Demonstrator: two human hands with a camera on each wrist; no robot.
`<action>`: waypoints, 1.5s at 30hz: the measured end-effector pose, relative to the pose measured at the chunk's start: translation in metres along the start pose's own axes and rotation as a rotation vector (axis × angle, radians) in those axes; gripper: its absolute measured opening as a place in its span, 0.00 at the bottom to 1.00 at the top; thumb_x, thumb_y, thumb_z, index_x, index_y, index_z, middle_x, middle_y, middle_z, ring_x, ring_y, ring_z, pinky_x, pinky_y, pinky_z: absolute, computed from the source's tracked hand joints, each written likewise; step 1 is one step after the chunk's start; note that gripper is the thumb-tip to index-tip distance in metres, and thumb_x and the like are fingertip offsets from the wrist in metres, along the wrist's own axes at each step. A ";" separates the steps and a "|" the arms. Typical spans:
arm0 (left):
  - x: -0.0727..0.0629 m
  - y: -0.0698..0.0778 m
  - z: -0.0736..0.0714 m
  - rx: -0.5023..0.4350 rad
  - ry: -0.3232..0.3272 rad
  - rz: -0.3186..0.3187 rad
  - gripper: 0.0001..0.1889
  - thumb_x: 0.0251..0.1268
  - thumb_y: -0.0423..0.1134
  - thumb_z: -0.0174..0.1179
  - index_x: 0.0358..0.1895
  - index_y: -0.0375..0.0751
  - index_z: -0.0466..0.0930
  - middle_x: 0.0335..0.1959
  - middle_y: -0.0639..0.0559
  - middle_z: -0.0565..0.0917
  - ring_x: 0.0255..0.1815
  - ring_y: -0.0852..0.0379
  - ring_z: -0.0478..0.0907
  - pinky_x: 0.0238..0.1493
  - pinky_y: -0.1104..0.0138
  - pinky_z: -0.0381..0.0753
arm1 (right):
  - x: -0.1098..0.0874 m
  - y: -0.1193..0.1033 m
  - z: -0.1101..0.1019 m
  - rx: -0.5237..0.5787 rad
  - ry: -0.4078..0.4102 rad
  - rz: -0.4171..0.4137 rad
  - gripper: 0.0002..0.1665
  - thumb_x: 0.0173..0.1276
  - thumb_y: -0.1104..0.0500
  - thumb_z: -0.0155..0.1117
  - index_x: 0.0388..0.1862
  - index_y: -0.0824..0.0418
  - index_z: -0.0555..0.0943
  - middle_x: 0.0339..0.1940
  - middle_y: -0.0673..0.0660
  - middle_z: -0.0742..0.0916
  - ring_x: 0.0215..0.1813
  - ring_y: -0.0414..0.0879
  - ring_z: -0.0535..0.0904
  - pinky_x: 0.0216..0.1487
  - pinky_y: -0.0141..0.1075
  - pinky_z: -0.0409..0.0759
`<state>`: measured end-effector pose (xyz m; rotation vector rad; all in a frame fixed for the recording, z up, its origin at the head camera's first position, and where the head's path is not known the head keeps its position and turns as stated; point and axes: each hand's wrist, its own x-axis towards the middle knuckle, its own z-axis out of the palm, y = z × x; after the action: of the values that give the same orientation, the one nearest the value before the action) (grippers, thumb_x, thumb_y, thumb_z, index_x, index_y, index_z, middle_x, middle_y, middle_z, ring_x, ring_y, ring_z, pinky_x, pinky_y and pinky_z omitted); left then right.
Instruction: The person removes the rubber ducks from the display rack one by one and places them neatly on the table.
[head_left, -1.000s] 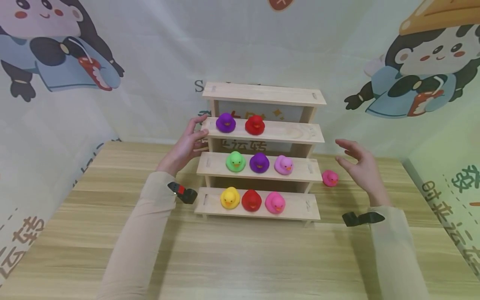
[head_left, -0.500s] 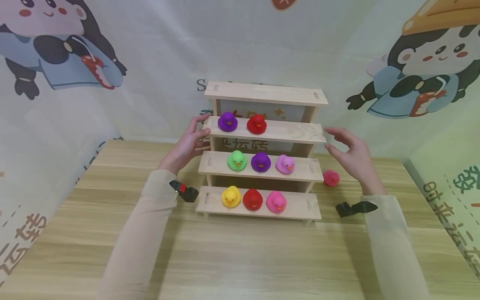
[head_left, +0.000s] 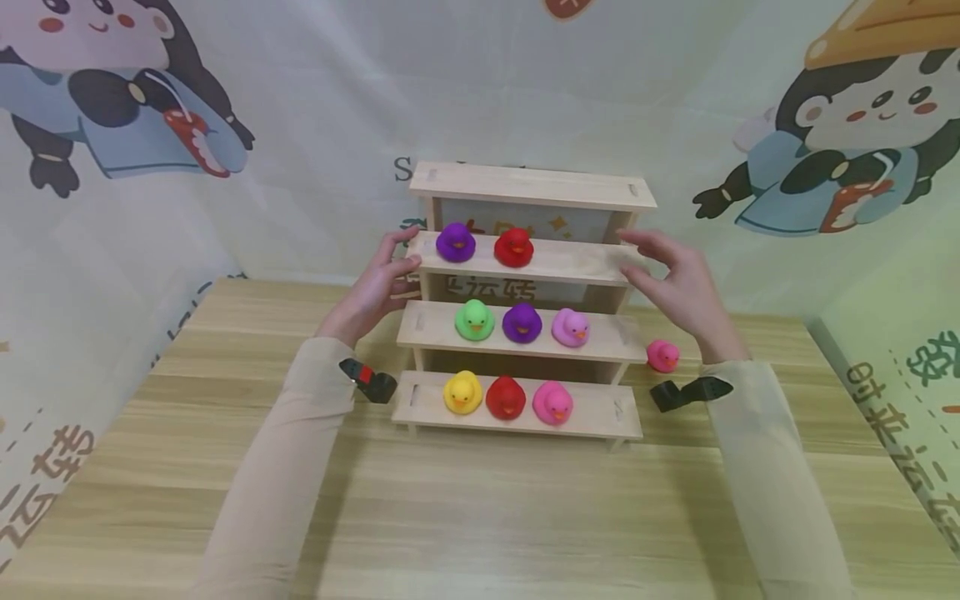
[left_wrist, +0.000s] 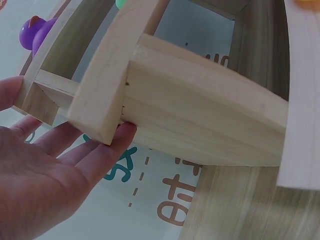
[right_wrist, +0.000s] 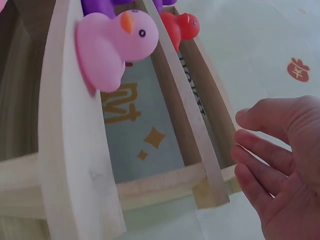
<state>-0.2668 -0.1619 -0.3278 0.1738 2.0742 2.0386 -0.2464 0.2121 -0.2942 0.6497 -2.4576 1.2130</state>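
A stepped wooden display rack stands mid-table. My left hand holds the left end of its second tier from the top, thumb and fingers around the board's edge in the left wrist view. My right hand hovers at that tier's right end, thumb and fingers apart and holding nothing; the right wrist view shows a gap to the wood. That tier carries a purple rubber duck and a red duck. Below sit green, purple and light pink ducks.
The lowest tier bears a yellow duck, a red duck and a pink duck. Another pink duck lies on the wooden table, right of the rack. A printed curtain hangs close behind.
My right hand has moved left and slightly up, from beside the rack to the second tier's right end. The left hand keeps its place, and the ducks have not moved.
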 end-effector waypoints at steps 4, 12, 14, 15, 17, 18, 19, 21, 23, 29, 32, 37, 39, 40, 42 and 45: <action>0.000 0.000 0.000 0.003 -0.002 0.002 0.29 0.77 0.42 0.40 0.77 0.56 0.43 0.69 0.30 0.61 0.67 0.33 0.62 0.67 0.45 0.61 | 0.007 -0.003 0.007 0.035 -0.020 -0.030 0.23 0.65 0.70 0.62 0.60 0.68 0.76 0.58 0.65 0.81 0.61 0.58 0.74 0.65 0.47 0.69; 0.002 -0.001 0.000 0.005 -0.007 -0.002 0.30 0.77 0.42 0.40 0.77 0.56 0.42 0.69 0.31 0.61 0.67 0.33 0.62 0.67 0.46 0.60 | 0.012 -0.007 0.022 0.074 -0.063 -0.025 0.24 0.65 0.70 0.62 0.61 0.69 0.75 0.60 0.64 0.79 0.62 0.58 0.74 0.64 0.48 0.70; 0.002 0.000 0.000 0.004 -0.006 -0.004 0.30 0.77 0.42 0.40 0.77 0.57 0.42 0.69 0.31 0.61 0.67 0.34 0.62 0.67 0.46 0.60 | 0.013 -0.010 0.025 0.097 -0.068 -0.028 0.24 0.65 0.70 0.63 0.61 0.69 0.75 0.61 0.64 0.79 0.62 0.58 0.73 0.64 0.48 0.69; 0.002 0.000 -0.001 0.003 -0.007 -0.003 0.30 0.77 0.42 0.40 0.77 0.57 0.42 0.69 0.30 0.61 0.68 0.34 0.62 0.67 0.46 0.60 | 0.014 -0.011 0.026 0.107 -0.069 -0.031 0.24 0.65 0.70 0.63 0.61 0.70 0.75 0.61 0.64 0.79 0.62 0.59 0.73 0.64 0.48 0.69; 0.002 0.000 -0.001 0.002 -0.006 -0.001 0.30 0.77 0.42 0.40 0.77 0.57 0.42 0.69 0.30 0.61 0.68 0.33 0.62 0.67 0.46 0.60 | 0.015 -0.013 0.029 0.120 -0.073 -0.029 0.24 0.65 0.70 0.63 0.61 0.69 0.75 0.61 0.64 0.79 0.62 0.59 0.73 0.64 0.48 0.69; 0.002 0.000 -0.001 0.001 -0.005 0.000 0.30 0.77 0.42 0.40 0.77 0.57 0.42 0.69 0.30 0.60 0.68 0.33 0.62 0.67 0.46 0.60 | 0.016 -0.014 0.031 0.123 -0.079 -0.024 0.24 0.66 0.69 0.63 0.62 0.68 0.75 0.61 0.63 0.79 0.62 0.59 0.73 0.64 0.48 0.69; 0.002 0.000 -0.002 0.000 -0.004 0.001 0.30 0.77 0.42 0.40 0.77 0.57 0.42 0.69 0.30 0.60 0.68 0.33 0.61 0.67 0.46 0.59 | 0.017 -0.015 0.034 0.128 -0.083 -0.019 0.24 0.66 0.68 0.63 0.62 0.68 0.75 0.61 0.63 0.79 0.62 0.59 0.73 0.64 0.48 0.69; 0.002 0.000 -0.002 -0.004 -0.004 0.004 0.30 0.77 0.42 0.40 0.77 0.57 0.42 0.69 0.30 0.60 0.68 0.33 0.61 0.67 0.46 0.59 | 0.019 -0.017 0.038 0.135 -0.094 -0.003 0.25 0.66 0.67 0.64 0.62 0.67 0.75 0.61 0.63 0.79 0.63 0.59 0.73 0.64 0.48 0.69; 0.003 0.000 -0.002 -0.005 -0.006 0.004 0.30 0.77 0.42 0.40 0.77 0.57 0.42 0.70 0.30 0.60 0.68 0.33 0.61 0.67 0.46 0.59 | 0.020 -0.019 0.044 0.151 -0.102 0.014 0.24 0.66 0.67 0.64 0.62 0.67 0.75 0.61 0.63 0.79 0.63 0.59 0.72 0.64 0.47 0.70; 0.003 0.002 -0.001 -0.001 -0.005 0.001 0.30 0.77 0.42 0.40 0.77 0.56 0.42 0.70 0.31 0.60 0.68 0.33 0.61 0.68 0.46 0.59 | 0.023 -0.025 0.057 0.165 -0.110 0.006 0.25 0.67 0.67 0.64 0.62 0.67 0.75 0.62 0.63 0.78 0.63 0.58 0.72 0.65 0.46 0.69; 0.002 0.002 -0.001 0.001 0.000 0.001 0.29 0.78 0.42 0.40 0.77 0.56 0.42 0.70 0.31 0.60 0.68 0.33 0.61 0.68 0.45 0.59 | 0.026 -0.027 0.061 0.140 -0.120 -0.025 0.25 0.67 0.67 0.64 0.62 0.67 0.75 0.62 0.63 0.78 0.63 0.58 0.72 0.65 0.46 0.69; 0.002 0.001 -0.001 -0.005 0.000 0.006 0.29 0.78 0.41 0.40 0.77 0.56 0.43 0.70 0.31 0.59 0.68 0.32 0.60 0.68 0.45 0.58 | 0.032 -0.031 0.067 0.127 -0.111 -0.071 0.24 0.67 0.67 0.64 0.62 0.67 0.75 0.60 0.62 0.80 0.63 0.56 0.72 0.64 0.47 0.69; 0.002 0.000 -0.001 -0.007 0.000 0.007 0.30 0.77 0.41 0.40 0.77 0.56 0.43 0.71 0.31 0.58 0.68 0.32 0.60 0.68 0.45 0.58 | 0.034 -0.033 0.070 0.125 -0.112 -0.074 0.24 0.67 0.66 0.64 0.62 0.67 0.74 0.60 0.62 0.80 0.64 0.54 0.72 0.65 0.46 0.69; 0.002 -0.001 0.000 -0.008 0.001 0.006 0.30 0.77 0.41 0.40 0.77 0.56 0.43 0.71 0.31 0.58 0.68 0.31 0.60 0.68 0.45 0.58 | 0.035 -0.033 0.072 0.119 -0.113 -0.075 0.25 0.67 0.65 0.64 0.63 0.67 0.74 0.60 0.62 0.79 0.64 0.54 0.72 0.65 0.46 0.69; 0.001 -0.001 0.000 -0.007 0.001 0.006 0.30 0.77 0.42 0.40 0.77 0.56 0.43 0.71 0.32 0.57 0.68 0.31 0.61 0.68 0.45 0.58 | 0.037 -0.034 0.075 0.112 -0.119 -0.075 0.26 0.68 0.64 0.63 0.64 0.67 0.73 0.61 0.61 0.79 0.64 0.53 0.71 0.65 0.44 0.69; 0.000 -0.002 0.000 -0.008 0.000 0.007 0.30 0.77 0.41 0.40 0.77 0.56 0.43 0.71 0.32 0.56 0.67 0.31 0.61 0.68 0.46 0.59 | 0.039 -0.036 0.080 0.109 -0.138 -0.068 0.27 0.68 0.64 0.63 0.65 0.67 0.72 0.62 0.61 0.78 0.65 0.54 0.71 0.64 0.44 0.70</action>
<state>-0.2668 -0.1615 -0.3294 0.1803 2.0683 2.0508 -0.2673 0.1184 -0.2990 0.8662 -2.4707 1.3234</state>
